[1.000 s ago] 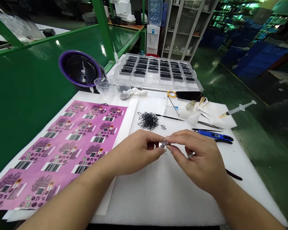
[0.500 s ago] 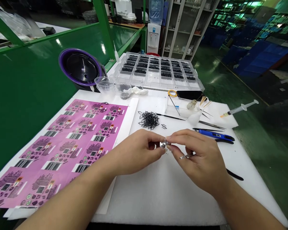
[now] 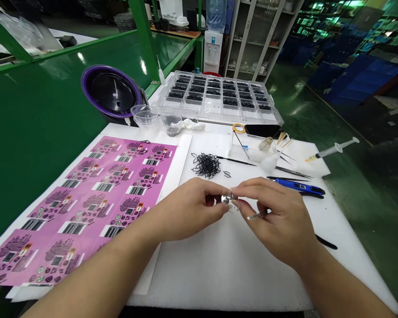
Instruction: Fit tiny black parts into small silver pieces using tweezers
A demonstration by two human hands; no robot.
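Note:
Fingertips of my left hand (image 3: 192, 210) are pinched on a small shiny metal piece (image 3: 224, 199), partly covered by the fingers. My right hand (image 3: 275, 216) meets it from the other side, thumb and forefinger closed at the piece's right end. A thin silver strip or tool (image 3: 254, 216) sticks out from under the curled fingers of my right hand; its other end is hidden. Tiny specks lie on the white work surface (image 3: 225, 265) just below the fingertips. Beyond my hands is a heap of bent black wire pieces (image 3: 206, 165), with a few loose ones (image 3: 227, 174) beside it.
Pink printed sheets (image 3: 96, 190) cover the left side. Right of my hands lie a blue-handled tool (image 3: 298, 186), tweezers (image 3: 293, 172) and a syringe (image 3: 333, 149). Behind stand clear cups (image 3: 144, 115), a black-and-purple bowl (image 3: 112, 92) and a compartment box (image 3: 215, 108) of black pieces.
My right fingertips have shifted very slightly to the right, and a little more of the metal piece shows between the hands. Everything else stays in place.

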